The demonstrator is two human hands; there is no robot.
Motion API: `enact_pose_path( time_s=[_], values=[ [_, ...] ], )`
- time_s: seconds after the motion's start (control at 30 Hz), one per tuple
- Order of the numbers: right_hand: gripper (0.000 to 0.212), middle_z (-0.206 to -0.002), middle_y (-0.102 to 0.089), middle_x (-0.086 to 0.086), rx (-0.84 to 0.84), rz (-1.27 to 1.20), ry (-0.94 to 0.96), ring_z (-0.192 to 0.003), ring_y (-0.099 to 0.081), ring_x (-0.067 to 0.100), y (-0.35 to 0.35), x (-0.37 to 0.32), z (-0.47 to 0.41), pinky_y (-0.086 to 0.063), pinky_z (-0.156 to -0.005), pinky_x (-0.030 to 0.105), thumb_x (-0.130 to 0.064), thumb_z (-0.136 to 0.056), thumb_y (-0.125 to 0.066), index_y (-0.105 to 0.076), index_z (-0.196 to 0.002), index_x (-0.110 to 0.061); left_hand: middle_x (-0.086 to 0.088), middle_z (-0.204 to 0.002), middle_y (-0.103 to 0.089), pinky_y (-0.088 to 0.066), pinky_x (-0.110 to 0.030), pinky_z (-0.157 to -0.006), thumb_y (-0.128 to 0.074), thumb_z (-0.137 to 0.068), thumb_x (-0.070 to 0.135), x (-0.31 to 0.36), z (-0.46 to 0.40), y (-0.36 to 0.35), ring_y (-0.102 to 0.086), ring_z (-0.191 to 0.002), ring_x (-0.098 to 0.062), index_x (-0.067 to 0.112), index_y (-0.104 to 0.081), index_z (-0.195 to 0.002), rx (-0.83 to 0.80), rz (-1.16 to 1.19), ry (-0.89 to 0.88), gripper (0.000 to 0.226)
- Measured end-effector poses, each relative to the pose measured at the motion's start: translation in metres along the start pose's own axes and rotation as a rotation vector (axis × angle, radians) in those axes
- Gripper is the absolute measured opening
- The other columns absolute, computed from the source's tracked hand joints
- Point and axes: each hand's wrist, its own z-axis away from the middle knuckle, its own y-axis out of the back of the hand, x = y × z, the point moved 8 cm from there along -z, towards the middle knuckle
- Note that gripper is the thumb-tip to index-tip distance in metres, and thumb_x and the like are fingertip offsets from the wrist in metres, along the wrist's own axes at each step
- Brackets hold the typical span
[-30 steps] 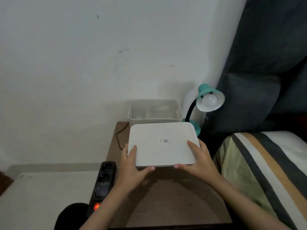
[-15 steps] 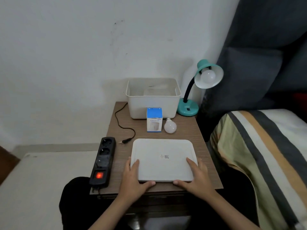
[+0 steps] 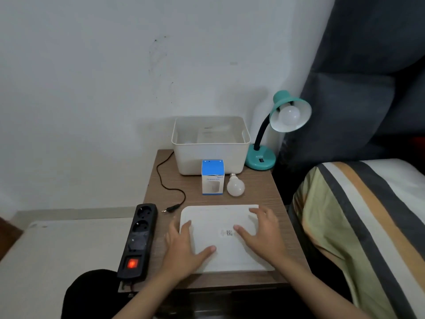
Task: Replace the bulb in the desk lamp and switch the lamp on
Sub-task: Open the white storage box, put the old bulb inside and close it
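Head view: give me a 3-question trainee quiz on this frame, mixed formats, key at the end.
1. True or false: the lamp plug is pushed into the power strip.
2. Multiple choice: the spare bulb lies (A) inside the white bin, (B) on the table right of the blue box, (C) on the lid.
3. Fill in: the desk lamp shade holds a ____.

Key
1. False: it lies loose on the table beside the strip.
2. B.
3. Bulb. The left hand and the right hand both rest on the lid.
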Motion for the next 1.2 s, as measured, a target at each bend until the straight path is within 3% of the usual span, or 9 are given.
enact_pose_path(
  time_s=[0.1,0.2,0.43,0.53,0.73,0.8,0.9,1.1,1.2],
  values=[
    [0.047,-0.116,-0.050,0.005,0.077,-0.102,0.016,-0.110,-0.050,0.023,0.006,-0.019,-0.035,-0.042,-0.089,0.029,-0.036,-0.078,-0.070,-0.054,-0.116,-0.012,-0.007,-0.152,-0.004,-0.021,-0.043,-0.113,-0.069,-0.065,0.061,0.017,-0.033,0.021,-0.007,-0.141,-0.028,0.017,-0.030,-0.137,0.087,0.059,-0.047,0.093],
    [0.043,-0.115,-0.051,0.006,0.094,-0.175,-0.025,-0.105,-0.054,0.023,0.006,-0.032,-0.065,-0.040,-0.078,0.027,-0.026,-0.080,-0.067,-0.053,-0.120,-0.015,-0.009,-0.154,-0.004,-0.020,-0.043,-0.112,-0.069,-0.071,0.054,0.034,-0.074,0.043,-0.006,-0.142,-0.026,0.014,-0.025,-0.141,0.151,0.114,-0.080,0.091],
    [0.053,-0.120,-0.047,0.012,0.061,-0.198,-0.181,-0.104,-0.055,0.030,-0.014,-0.030,-0.107,-0.040,-0.079,0.029,-0.035,-0.080,-0.067,-0.047,-0.127,-0.020,-0.012,-0.155,-0.013,-0.016,-0.044,-0.115,-0.064,-0.078,0.049,0.059,-0.159,0.082,-0.005,-0.143,-0.026,0.012,-0.021,-0.142,0.287,0.157,-0.093,0.086],
    [0.053,-0.118,-0.052,0.014,0.068,-0.229,-0.236,-0.111,-0.052,0.031,-0.023,-0.024,-0.118,-0.044,-0.088,0.034,-0.038,-0.079,-0.068,-0.050,-0.123,-0.016,-0.014,-0.155,-0.007,-0.014,-0.042,-0.115,-0.060,-0.081,0.051,0.064,-0.181,0.084,-0.004,-0.143,-0.029,0.007,-0.011,-0.144,0.289,0.153,-0.042,0.092],
    [0.039,-0.105,-0.057,0.008,0.123,-0.329,-0.255,-0.097,-0.057,0.023,-0.022,-0.013,-0.117,-0.041,-0.080,0.027,-0.031,-0.075,-0.072,-0.059,-0.109,-0.016,-0.016,-0.154,-0.011,-0.019,-0.043,-0.113,-0.060,-0.078,0.056,0.066,-0.202,0.083,-0.011,-0.141,-0.032,0.004,-0.006,-0.145,0.344,0.192,0.013,0.100],
    [0.034,-0.104,-0.057,0.006,0.170,-0.378,-0.224,-0.088,-0.056,0.014,-0.011,-0.014,-0.109,-0.042,-0.078,0.027,-0.027,-0.073,-0.074,-0.060,-0.104,-0.021,-0.017,-0.153,-0.014,-0.021,-0.044,-0.113,-0.061,-0.077,0.056,0.066,-0.205,0.084,-0.013,-0.140,-0.033,0.004,-0.007,-0.144,0.374,0.212,0.025,0.101],
    [0.032,-0.101,-0.056,0.000,0.287,-0.434,-0.093,-0.083,-0.055,0.000,0.018,-0.025,-0.095,-0.042,-0.068,0.013,-0.021,-0.071,-0.076,-0.059,-0.097,-0.028,-0.019,-0.151,-0.019,-0.021,-0.044,-0.113,-0.064,-0.077,0.053,0.063,-0.212,0.086,-0.016,-0.140,-0.033,0.002,-0.009,-0.144,0.397,0.258,0.044,0.100],
    [0.038,-0.103,-0.051,-0.006,0.463,-0.488,0.293,-0.091,-0.056,0.010,0.087,-0.085,-0.105,-0.050,-0.070,0.019,-0.033,-0.070,-0.067,-0.059,-0.106,-0.023,-0.019,-0.147,-0.027,-0.029,-0.049,-0.111,-0.069,-0.073,0.053,0.059,-0.219,0.088,-0.023,-0.137,-0.033,0.005,-0.016,-0.143,0.406,0.292,0.042,0.100],
    [0.040,-0.110,-0.043,-0.002,0.402,-0.407,0.325,-0.095,-0.050,0.004,0.095,-0.120,-0.151,-0.046,-0.076,0.012,-0.023,-0.073,-0.071,-0.059,-0.112,-0.027,-0.018,-0.145,-0.030,-0.033,-0.050,-0.109,-0.071,-0.070,0.053,0.057,-0.222,0.089,-0.027,-0.135,-0.033,0.006,-0.019,-0.142,0.410,0.309,0.050,0.101]
  ],
)
